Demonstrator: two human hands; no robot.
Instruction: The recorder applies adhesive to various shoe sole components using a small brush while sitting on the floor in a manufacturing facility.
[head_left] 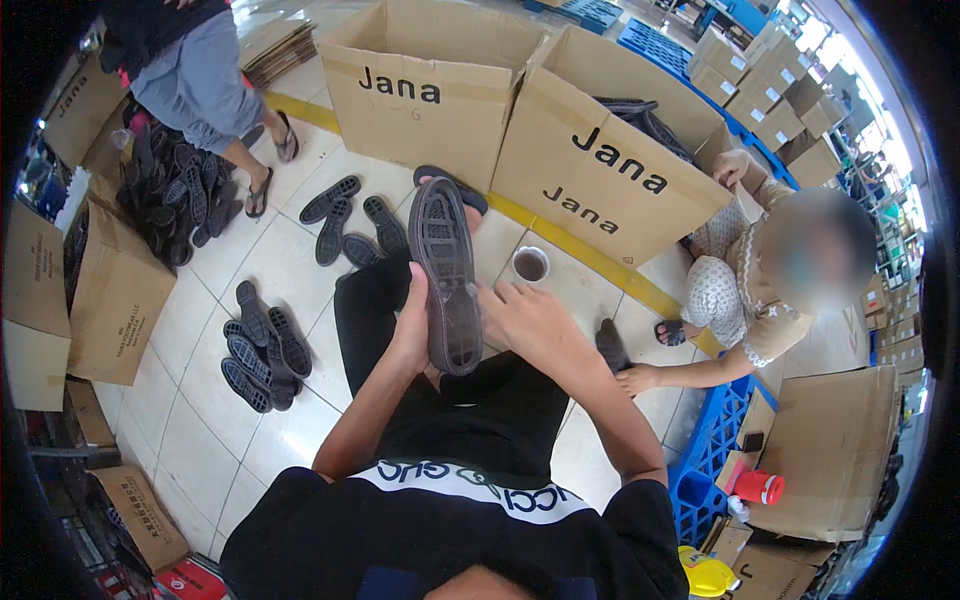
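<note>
A dark shoe sole (447, 270) stands upright in front of me, its ribbed underside with hollow cells facing me. My left hand (410, 325) grips it along its left edge. My right hand (525, 320) is at the sole's right edge, fingers bent and drawn together; whatever they pinch is hidden or too small to name. Just beyond that hand, a round cup (530, 264) of dark brown liquid rests on the floor. Several loose soles (268, 345) lie to my left, and more soles (335, 217) lie ahead beyond my knee.
Two large cardboard boxes (420, 110) stand ahead, the right one holding dark soles. A heap of soles (165, 190) lies at the left beside cartons. One person (195, 90) stands far left; another (740, 260) crouches at right, a hand near my right elbow. A blue pallet (700, 440) lies right.
</note>
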